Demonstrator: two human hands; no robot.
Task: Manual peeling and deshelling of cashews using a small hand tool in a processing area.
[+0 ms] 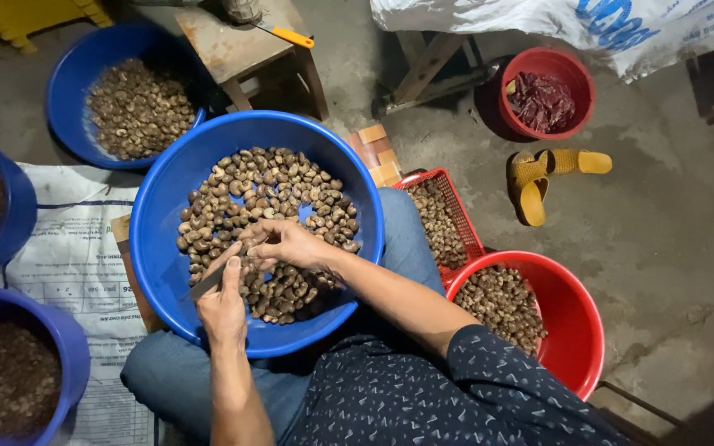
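A large blue basin (167, 206) rests on my lap, filled with brown shelled nuts (283, 186). Over the near part of the nut pile, my left hand (225, 307) grips a small knife (207, 287) whose grey blade sticks out to the left. Just above it, my right hand (287, 244) has its fingers closed on a single nut, close to my left thumb. Both hands almost touch each other above the pile.
A red bucket (576, 318) of nuts and a red mesh basket (456, 206) of nuts sit at my right. Another blue basin (72, 91) of nuts lies beyond, by a wooden stool (241, 45). Dark-filled blue tubs (68, 347) stand left. Yellow sandals (539, 177) lie on the floor.
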